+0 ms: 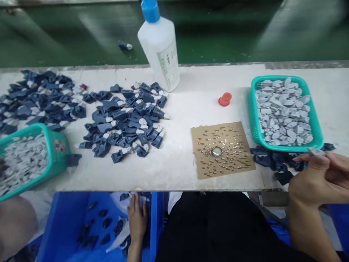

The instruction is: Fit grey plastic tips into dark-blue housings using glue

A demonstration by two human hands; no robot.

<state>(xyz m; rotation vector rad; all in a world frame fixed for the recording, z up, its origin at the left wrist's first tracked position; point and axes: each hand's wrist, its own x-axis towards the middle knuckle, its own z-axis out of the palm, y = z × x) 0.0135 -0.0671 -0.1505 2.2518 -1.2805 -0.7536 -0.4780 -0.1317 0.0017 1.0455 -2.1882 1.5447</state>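
My left hand [137, 216] reaches into a blue bin [58, 225], fingers stretched out beside a white plastic bag [122, 233] and dark blue molded parts [106, 222]. Whether a fingertip touches a part, I cannot tell. At the right, my right hand [311, 185] pinches a small grey stone-like piece [316, 151]. It is by the near rim of a green basket [313, 112] heaped with similar grey pieces. Beneath that basket's near edge lie more dark blue parts [263, 160]. Between my hands, a brown card [197, 171] carries many glossy streaks and a round cap [217, 151].
Dark blue parts with grey tips [128, 120] lie piled left of centre. A white bottle [160, 47] with a blue cap stands behind, near a small red cap [225, 99]. Another green basket [58, 145] sits left, near another person's knee [16, 225].
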